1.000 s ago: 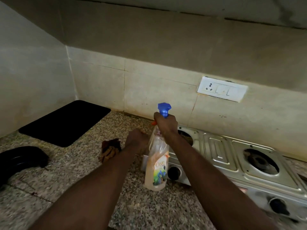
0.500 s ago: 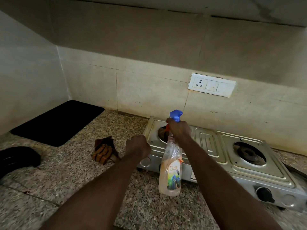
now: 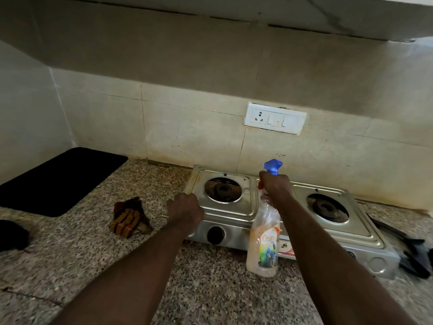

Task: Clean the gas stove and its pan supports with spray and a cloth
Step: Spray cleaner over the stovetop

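The job looks barely begun to me: the stove (image 3: 234, 208) shows brown staining round its left burner and no wet sheen that I can make out, and the cloth (image 3: 127, 218) lies bunched on the worktop (image 3: 210, 292) just left of the stove, touched by nothing. Both burners stand bare; dark shapes (image 3: 412, 254) by the stove's right end may be the pan supports lifted off, though I cannot be sure. My right grip (image 3: 274, 187) is wrapped round the neck of the bottle (image 3: 263, 245), blue nozzle up, over the middle of the stove between the burners. My left grip (image 3: 185, 211) is curled at the stove's front left corner; I cannot tell whether it holds the edge or nothing. Spraying, wiping and the supports all look still to do. Compared with a second ago, the bottle has travelled from the stove's left corner to its middle, the left grip has come over from near the cloth, and the cloth has not stirred.
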